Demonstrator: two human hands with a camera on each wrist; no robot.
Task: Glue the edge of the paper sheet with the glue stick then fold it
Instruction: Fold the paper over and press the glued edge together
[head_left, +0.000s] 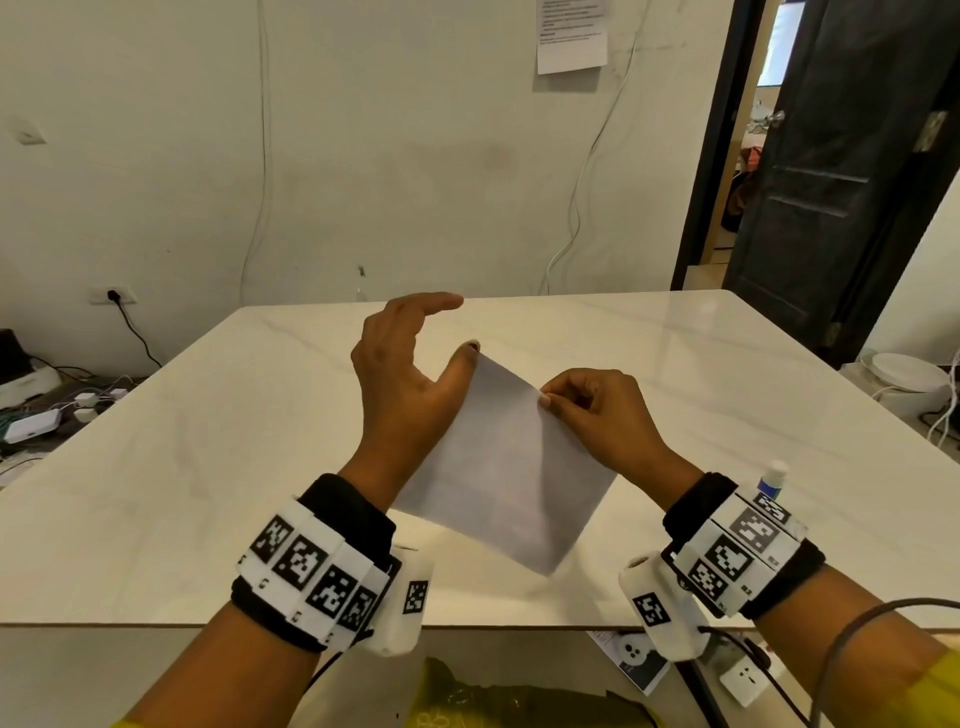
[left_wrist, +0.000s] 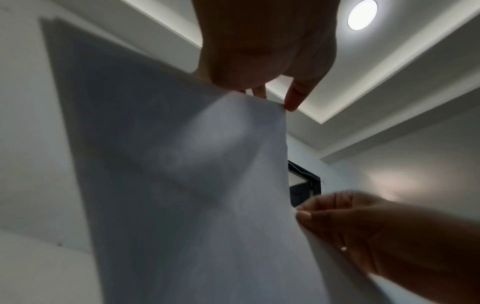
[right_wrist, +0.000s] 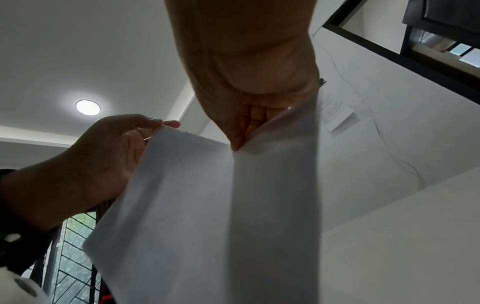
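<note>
A white paper sheet (head_left: 509, 483) hangs tilted in the air above the pale marble table (head_left: 208, 467). My right hand (head_left: 545, 400) pinches its upper right edge between thumb and forefinger. My left hand (head_left: 415, 364) is spread, its thumb tip touching the sheet's top left corner and its fingers held straight, apart from the paper. In the left wrist view the sheet (left_wrist: 194, 185) fills the middle of the frame. The right wrist view shows the paper (right_wrist: 207, 205) bending at the pinch. A glue stick (head_left: 774, 478) with a white cap and blue body stands on the table behind my right wrist.
The table's near edge (head_left: 493, 626) runs just below my wrists. A power strip (head_left: 745, 680) and a card (head_left: 634, 660) lie below that edge. Cables and adapters (head_left: 52, 410) clutter the floor at left. A dark door (head_left: 831, 182) stands open at the back right.
</note>
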